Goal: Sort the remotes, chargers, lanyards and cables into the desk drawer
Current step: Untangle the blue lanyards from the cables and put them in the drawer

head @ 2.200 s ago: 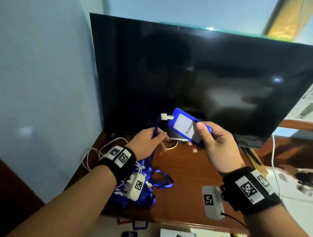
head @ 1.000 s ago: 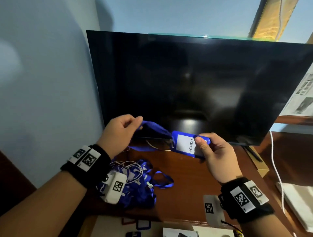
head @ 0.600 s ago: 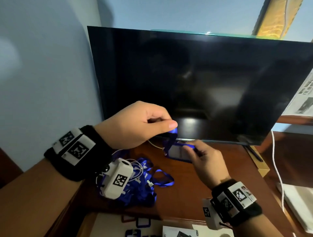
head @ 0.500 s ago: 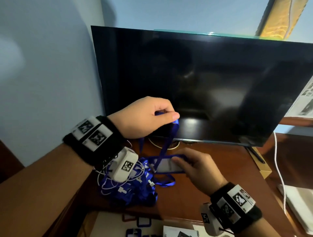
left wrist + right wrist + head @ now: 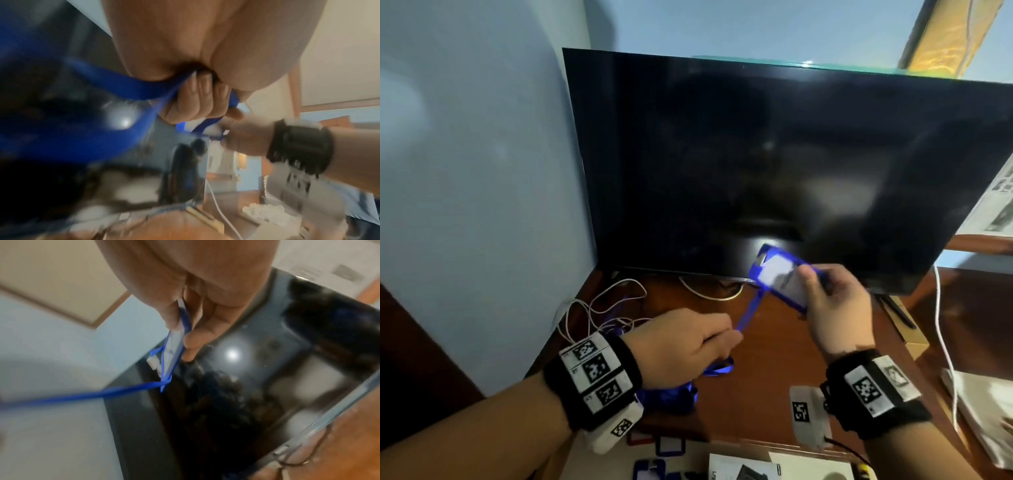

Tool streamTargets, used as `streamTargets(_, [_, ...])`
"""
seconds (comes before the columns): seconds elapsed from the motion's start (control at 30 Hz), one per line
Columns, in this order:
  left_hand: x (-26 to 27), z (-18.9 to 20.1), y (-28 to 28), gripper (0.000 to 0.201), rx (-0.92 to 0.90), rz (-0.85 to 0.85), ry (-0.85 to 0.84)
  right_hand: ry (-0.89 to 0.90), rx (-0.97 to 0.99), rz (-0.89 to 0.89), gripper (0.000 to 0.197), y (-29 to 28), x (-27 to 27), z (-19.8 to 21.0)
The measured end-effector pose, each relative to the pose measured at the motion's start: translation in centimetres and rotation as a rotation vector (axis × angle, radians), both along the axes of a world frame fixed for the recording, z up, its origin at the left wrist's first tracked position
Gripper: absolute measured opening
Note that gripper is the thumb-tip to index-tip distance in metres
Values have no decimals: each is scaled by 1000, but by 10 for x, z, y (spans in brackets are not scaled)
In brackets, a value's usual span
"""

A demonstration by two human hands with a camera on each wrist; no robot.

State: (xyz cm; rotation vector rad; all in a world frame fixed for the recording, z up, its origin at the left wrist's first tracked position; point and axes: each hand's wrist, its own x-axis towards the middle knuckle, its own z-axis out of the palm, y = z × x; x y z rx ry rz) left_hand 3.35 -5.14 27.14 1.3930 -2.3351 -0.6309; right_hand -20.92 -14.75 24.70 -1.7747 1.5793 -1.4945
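Observation:
A blue lanyard with a blue card holder (image 5: 781, 278) is held in the air in front of the TV. My right hand (image 5: 828, 298) pinches the card holder (image 5: 174, 340) between thumb and fingers. My left hand (image 5: 688, 342) grips the blue strap (image 5: 748, 313), fingers curled round it (image 5: 144, 91). The strap runs taut between both hands (image 5: 115, 390). A heap of more blue lanyards (image 5: 671, 394) lies on the wooden desk (image 5: 763, 394) under my left wrist, tangled with thin white cables (image 5: 602, 308).
A large dark TV (image 5: 774, 164) stands at the back of the desk, against a light blue wall. A white cable (image 5: 945, 342) hangs at the right beside papers (image 5: 986, 411). Card frames and a leaflet (image 5: 739, 469) lie below the desk's front edge.
My left hand has dropped from above the card holder to low on the left, pulling the strap taut. My right hand has lifted the card holder off the desk toward the TV.

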Motion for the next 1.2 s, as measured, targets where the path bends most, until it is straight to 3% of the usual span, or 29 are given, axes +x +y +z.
streamTargets(0.1, [1, 31, -5, 30, -272, -19, -2, 237, 162, 309, 11, 6, 14, -22])
streamTargets(0.17, [11, 47, -25, 26, -367, 71, 0, 191, 254, 609, 7, 21, 28, -18])
streamTargets(0.23, [29, 46, -49, 27, -343, 198, -54, -9, 273, 752, 6, 34, 40, -5])
streamTargets(0.33, [49, 16, -64, 30, -88, 294, -16, -341, 201, 629, 15, 38, 49, 9])
streamTargets(0.4, [43, -4, -48, 33, 33, 277, 30, -425, 184, 460, 16, 30, 51, 11])
streamTargets(0.47, [28, -17, -22, 38, 67, 248, 68, -428, 174, 315, 16, 20, 49, 4])
streamTargets(0.57, [12, -18, 9, 35, -6, 161, 42, -274, 148, 204, 15, 10, 46, -18])
streamTargets(0.63, [13, -8, 9, 35, -145, 157, 32, -71, 163, 274, 14, 9, 48, -34])
streamTargets(0.7, [21, 6, -1, 33, -271, 193, -26, 103, 212, 471, 11, 19, 53, -42])
streamTargets(0.8, [47, 10, -22, 30, -139, 264, -188, 104, 318, 749, 7, 38, 61, -41])
streamTargets(0.83, [56, 2, -26, 30, -33, 277, -160, 83, 326, 793, 7, 42, 62, -41])
streamTargets(0.87, [62, -8, -26, 29, 90, 285, -39, 59, 321, 819, 7, 46, 63, -42])
streamTargets(0.97, [64, -43, -7, 25, 449, 375, 664, -117, 356, 824, 7, 62, 70, -52])
streamTargets(1.03, [58, -60, 9, 15, 593, 473, 1025, -217, 412, 804, 8, 74, 76, -64])
streamTargets(1.1, [56, -76, 22, 13, 638, 572, 1202, -288, 477, 801, 12, 86, 83, -75])
streamTargets(1.2, [61, -100, 42, 24, 681, 662, 1396, -433, 604, 759, 15, 102, 99, -82])
